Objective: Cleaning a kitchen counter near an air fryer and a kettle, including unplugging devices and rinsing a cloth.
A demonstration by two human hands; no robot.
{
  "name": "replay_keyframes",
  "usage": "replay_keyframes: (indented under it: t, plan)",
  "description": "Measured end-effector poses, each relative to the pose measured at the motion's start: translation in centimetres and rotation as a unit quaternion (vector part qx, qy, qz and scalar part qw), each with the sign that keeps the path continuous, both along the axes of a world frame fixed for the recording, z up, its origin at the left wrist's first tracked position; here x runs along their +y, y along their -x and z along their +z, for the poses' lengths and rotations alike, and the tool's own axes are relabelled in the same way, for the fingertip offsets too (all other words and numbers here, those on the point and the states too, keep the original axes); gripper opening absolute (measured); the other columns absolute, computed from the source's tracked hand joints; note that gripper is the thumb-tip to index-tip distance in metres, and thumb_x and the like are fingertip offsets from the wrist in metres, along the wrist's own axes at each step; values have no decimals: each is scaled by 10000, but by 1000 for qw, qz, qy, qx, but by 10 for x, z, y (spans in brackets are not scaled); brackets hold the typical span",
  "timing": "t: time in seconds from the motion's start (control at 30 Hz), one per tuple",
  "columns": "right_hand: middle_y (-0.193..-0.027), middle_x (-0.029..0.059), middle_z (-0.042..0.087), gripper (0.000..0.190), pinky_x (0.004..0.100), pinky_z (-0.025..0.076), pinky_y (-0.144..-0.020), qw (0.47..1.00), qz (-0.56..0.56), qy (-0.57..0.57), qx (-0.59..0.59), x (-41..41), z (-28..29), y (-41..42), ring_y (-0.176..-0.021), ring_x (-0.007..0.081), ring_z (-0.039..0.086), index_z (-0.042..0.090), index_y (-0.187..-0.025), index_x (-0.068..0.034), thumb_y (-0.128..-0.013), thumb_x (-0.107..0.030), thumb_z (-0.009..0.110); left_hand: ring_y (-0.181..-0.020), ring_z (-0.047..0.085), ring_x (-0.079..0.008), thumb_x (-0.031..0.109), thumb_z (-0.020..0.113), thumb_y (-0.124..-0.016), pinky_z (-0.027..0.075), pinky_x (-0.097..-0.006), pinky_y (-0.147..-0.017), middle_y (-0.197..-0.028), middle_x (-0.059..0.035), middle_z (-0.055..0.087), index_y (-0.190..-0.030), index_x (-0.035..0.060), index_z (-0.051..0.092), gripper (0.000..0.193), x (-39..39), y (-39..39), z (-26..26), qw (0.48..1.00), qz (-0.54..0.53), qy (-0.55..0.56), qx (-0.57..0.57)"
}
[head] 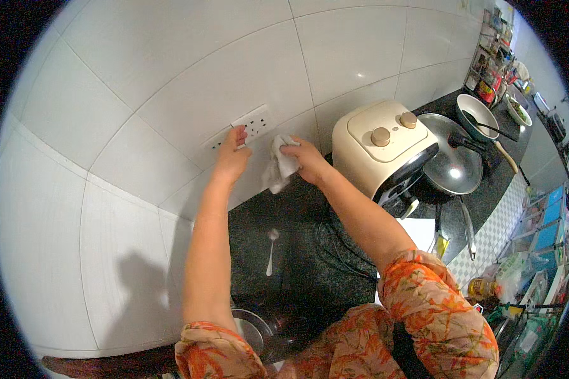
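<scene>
My left hand (232, 158) is raised to a white wall socket panel (256, 124) on the tiled wall, its fingers curled in front of the sockets. Whether something small sits in those fingers is hidden. Just right of the panel, my right hand (307, 158) grips a crumpled whitish cloth (283, 163), whose lower end hangs loose and blurred. Below both hands, a metal spoon (270, 253) lies on the black speckled countertop (294, 265). A cream air fryer (384, 137) with two gold knobs stands to the right of my right hand.
Black cables (341, 251) trail over the counter below my right forearm. Beyond the air fryer are a glass-lidded pan (453, 166), a frying pan (476, 113) holding a black utensil, and a bowl of food (518, 110). A round metal vessel (251, 327) sits near my body.
</scene>
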State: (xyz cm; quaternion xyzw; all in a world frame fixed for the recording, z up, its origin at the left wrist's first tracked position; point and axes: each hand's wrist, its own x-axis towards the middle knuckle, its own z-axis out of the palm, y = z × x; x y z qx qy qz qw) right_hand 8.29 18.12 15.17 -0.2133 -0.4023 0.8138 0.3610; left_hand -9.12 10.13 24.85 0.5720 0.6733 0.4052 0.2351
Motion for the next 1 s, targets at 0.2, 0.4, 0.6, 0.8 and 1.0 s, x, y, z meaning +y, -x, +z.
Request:
replay_keyframes:
  t: [0.2,0.4,0.6,0.8,1.0]
  plan:
    - [-1145,162,628,394,444,539,-891,976,113,72,170,-14,23,-15,-1006,285,649,486,-1275,-35,-886,-59,540,-1233,502,-286,11,568,-758,413,-383,-1015,-1314,-182,533,-1356,19,445,611,0,5,-1,1000,15,3,1]
    - [-1154,221,607,375,444,494,-963,958,153,119,210,-14,23,-23,-1066,318,617,476,-1248,66,-894,-55,480,-1254,485,-270,-8,515,-827,413,-363,-1012,-1336,-158,521,-1397,36,411,581,-4,-10,9,999,16,24,-37]
    - [-1115,184,630,357,391,532,-896,971,160,100,144,-21,35,-9,-996,281,642,521,-1224,36,-890,-87,547,-1265,474,-281,14,523,-786,382,-378,-1043,-1358,-195,491,-1382,-12,400,609,-9,-2,11,999,-9,9,-53]
    - [-1077,141,637,292,337,516,-736,877,-251,-329,-244,-12,47,15,-895,256,639,609,-1080,-35,-794,-1,652,-1269,471,-277,-1,523,-783,364,-370,-1063,-1353,-203,495,-1383,-17,397,613,-10,-5,12,999,-20,0,-33]
    - [-1084,155,585,366,399,496,-808,678,-429,-550,-230,-8,52,57,-1022,358,560,605,-1046,-52,-689,25,641,-1273,466,-285,-41,502,-770,344,-374,-1077,-1353,-189,501,-1381,-8,405,620,-10,-7,12,999,-32,-1,-35]
